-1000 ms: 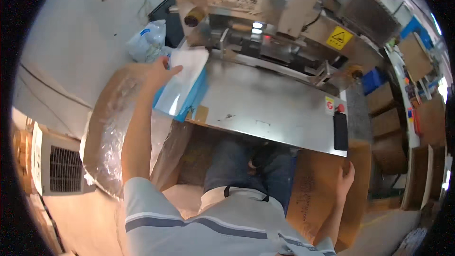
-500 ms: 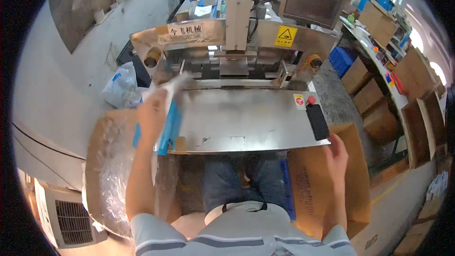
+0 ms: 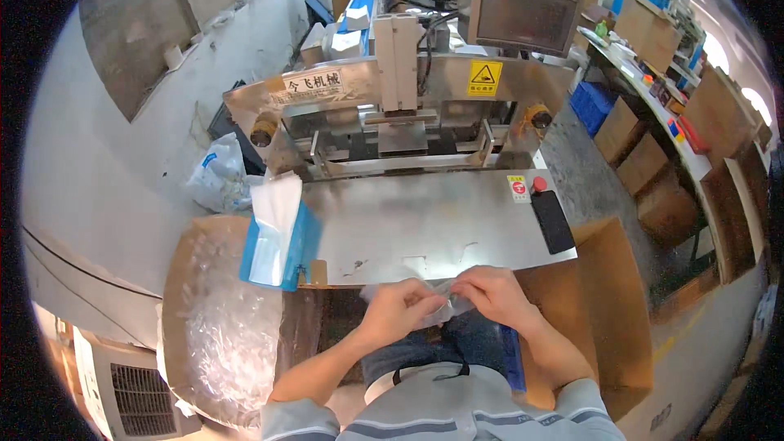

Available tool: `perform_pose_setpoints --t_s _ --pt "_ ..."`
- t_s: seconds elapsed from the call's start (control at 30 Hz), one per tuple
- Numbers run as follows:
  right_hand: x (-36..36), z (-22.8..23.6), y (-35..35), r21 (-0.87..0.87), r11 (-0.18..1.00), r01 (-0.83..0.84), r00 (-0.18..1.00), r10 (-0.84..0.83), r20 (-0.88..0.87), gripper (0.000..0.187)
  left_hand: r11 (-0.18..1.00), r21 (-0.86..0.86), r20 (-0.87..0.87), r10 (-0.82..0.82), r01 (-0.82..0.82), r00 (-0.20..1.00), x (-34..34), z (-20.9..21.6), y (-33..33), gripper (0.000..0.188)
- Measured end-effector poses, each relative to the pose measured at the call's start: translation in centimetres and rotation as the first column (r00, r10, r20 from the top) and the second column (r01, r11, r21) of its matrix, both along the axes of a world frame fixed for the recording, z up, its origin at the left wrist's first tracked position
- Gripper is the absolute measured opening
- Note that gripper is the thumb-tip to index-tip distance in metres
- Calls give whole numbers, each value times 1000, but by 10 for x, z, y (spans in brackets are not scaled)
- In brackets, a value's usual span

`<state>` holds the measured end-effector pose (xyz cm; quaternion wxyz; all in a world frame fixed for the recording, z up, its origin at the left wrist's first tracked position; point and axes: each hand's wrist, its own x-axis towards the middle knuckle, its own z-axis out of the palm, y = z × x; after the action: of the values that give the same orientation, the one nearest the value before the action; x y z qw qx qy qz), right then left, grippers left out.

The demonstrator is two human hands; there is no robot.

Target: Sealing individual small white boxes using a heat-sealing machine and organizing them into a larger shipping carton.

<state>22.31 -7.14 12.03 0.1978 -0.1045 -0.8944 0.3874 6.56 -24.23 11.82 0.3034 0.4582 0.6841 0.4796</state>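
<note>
Just in front of the metal table's near edge, both of my hands pinch a thin clear plastic bag [image 3: 437, 318]. My left hand [image 3: 398, 310] is closed on its left side, thumb and fingers together. On the other side my right hand [image 3: 496, 297] grips the bag's upper edge between thumb and fingertips. Whether anything lies inside the bag I cannot tell. To the left, a blue box [image 3: 304, 237] stands on the table corner with white sheets [image 3: 276, 208] sticking up out of it.
Behind the steel tabletop [image 3: 408, 212] rises a press-like machine [image 3: 398, 65]. A black phone [image 3: 554, 222] and a red button [image 3: 539, 184] are at the table's right. Cardboard boxes flank me: the left one [image 3: 175, 302] holds clear plastic, the right one [image 3: 608, 310] stands near my right forearm.
My left hand has left the blue box and come to the front centre. My right hand has moved in from the table's right corner. Both now grip the plastic bag.
</note>
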Motion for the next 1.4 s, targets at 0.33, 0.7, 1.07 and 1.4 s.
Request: perform_pose_setpoints --t_s 0.33,0.7,1.07,1.4 --pt "10 -16 6 161 987 -27 960 70 -269 13 972 -118 123 217 -202 968 -11 -80 8 14" --pt "10 -45 7 259 956 -134 983 95 158 15 905 -178 -330 -426 388 842 -15 -28 34 24" --pt "27 -45 18 -330 912 -244 823 375 426 21 810 -398 -175 -527 430 831 -30 -50 7 23" --pt "-10 -52 56 -212 907 -364 870 412 270 20 853 -372 -106 -432 367 896 -88 -25 5 27"
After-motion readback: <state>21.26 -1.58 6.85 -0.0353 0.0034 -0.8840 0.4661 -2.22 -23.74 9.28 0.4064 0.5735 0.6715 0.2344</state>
